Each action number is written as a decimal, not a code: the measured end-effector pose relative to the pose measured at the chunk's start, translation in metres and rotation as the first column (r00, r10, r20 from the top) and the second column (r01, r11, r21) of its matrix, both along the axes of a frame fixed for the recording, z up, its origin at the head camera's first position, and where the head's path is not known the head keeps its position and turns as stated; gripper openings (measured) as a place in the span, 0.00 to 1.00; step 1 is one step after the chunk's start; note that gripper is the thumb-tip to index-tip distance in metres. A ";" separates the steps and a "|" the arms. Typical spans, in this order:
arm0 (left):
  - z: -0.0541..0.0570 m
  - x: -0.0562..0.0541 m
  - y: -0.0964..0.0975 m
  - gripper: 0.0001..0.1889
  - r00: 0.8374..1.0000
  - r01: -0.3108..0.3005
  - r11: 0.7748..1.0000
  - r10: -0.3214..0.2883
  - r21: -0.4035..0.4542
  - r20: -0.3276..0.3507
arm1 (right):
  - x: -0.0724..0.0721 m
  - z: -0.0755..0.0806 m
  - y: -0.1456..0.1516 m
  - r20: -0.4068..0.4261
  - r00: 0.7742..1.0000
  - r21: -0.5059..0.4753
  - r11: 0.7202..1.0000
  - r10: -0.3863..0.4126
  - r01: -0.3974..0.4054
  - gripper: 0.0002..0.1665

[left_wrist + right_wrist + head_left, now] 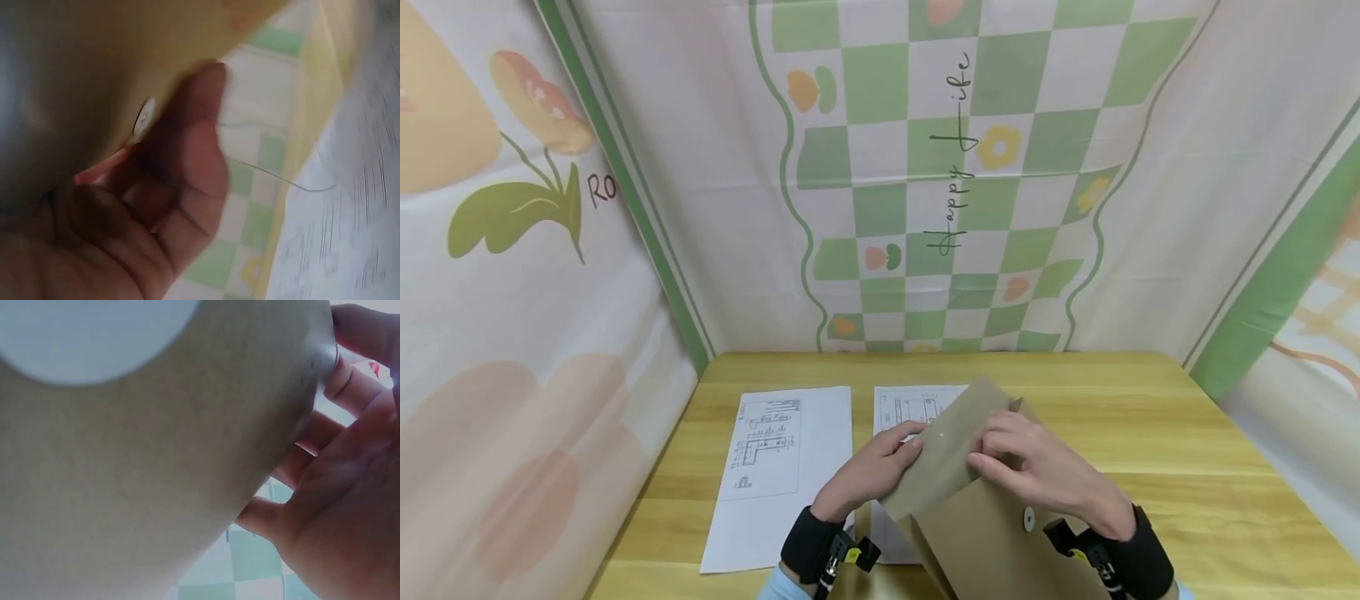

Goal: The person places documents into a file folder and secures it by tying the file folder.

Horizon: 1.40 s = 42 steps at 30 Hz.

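Note:
A brown kraft paper envelope [1000, 554] is held tilted at the table's front, its flap [942, 467] raised. My left hand [872, 471] pinches the flap's left side, thumb on the near face. At the flap's right side, my right hand [1037, 467] grips the paper with bent fingers; its fingertips are partly hidden. A white round button [1028, 518] sits on the envelope body below the right hand. In the left wrist view another button [144, 117] shows beside the fingers, and a thin string [294, 184] trails off to the right.
A printed drawing sheet [775, 467] lies on the wooden table [1150, 433] at left. A second sheet [895, 408] lies partly beneath the envelope and left hand. Patterned curtains [940, 208] hang close behind the table and along both sides.

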State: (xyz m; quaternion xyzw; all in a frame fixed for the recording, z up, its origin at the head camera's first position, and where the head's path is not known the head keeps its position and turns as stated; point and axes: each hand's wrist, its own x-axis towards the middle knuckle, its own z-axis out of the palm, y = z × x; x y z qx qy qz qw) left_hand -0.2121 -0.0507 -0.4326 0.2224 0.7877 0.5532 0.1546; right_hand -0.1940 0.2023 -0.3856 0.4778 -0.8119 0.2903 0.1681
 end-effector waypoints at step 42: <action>-0.057 -0.061 -0.030 0.22 0.948 -0.306 0.868 0.241 -0.390 -0.208 | 0.003 -0.006 -0.007 0.067 0.981 0.089 0.981 -0.180 0.174 0.27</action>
